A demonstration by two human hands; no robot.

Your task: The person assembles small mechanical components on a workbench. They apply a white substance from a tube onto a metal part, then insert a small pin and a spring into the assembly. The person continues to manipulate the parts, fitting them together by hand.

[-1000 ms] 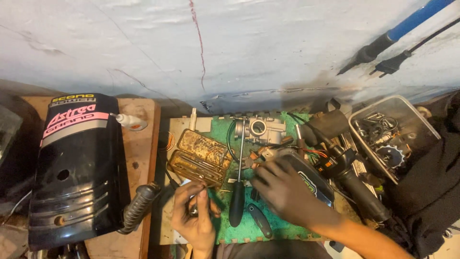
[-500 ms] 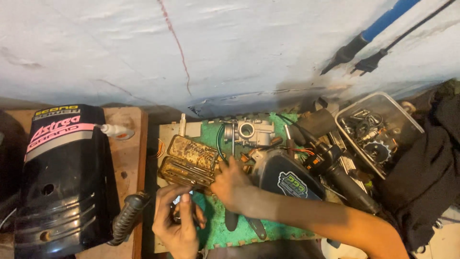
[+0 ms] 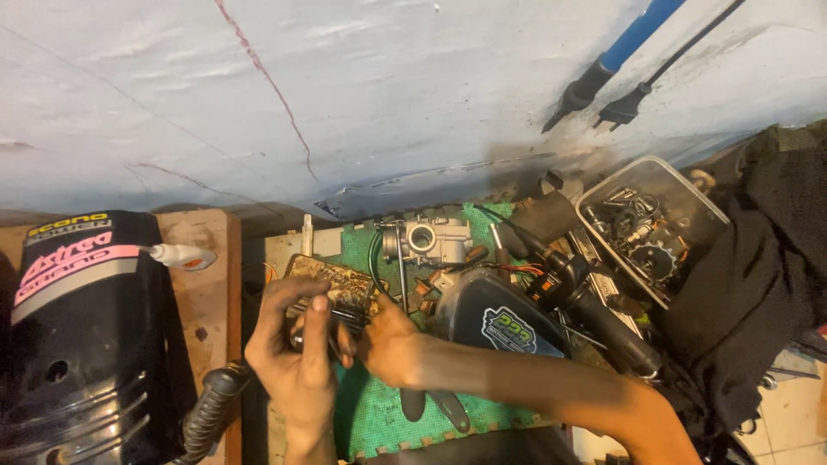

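My left hand (image 3: 293, 353) is raised over the left edge of a green foam mat (image 3: 379, 413) and grips a small dark metal part between thumb and fingers. My right hand (image 3: 388, 344) has come across to meet it and pinches a thin dark tool or rod (image 3: 345, 317) at the same part. Both hands sit just in front of a flat, grimy, brass-coloured box (image 3: 336, 284). A silver carburetor (image 3: 426, 241) stands at the mat's far edge, beyond my hands.
A black plastic bike cover (image 3: 77, 344) with coloured lettering fills the left on a wooden board (image 3: 202, 293). A black handlebar switch unit (image 3: 594, 301), a clear tub of small parts (image 3: 655, 224), black cloth (image 3: 767, 258) and screwdriver handles (image 3: 435, 405) crowd the right and front.
My right hand has moved left from the mat's middle to join my left hand. The left hand has lifted the small part higher. The view has shifted, so everything sits further right.
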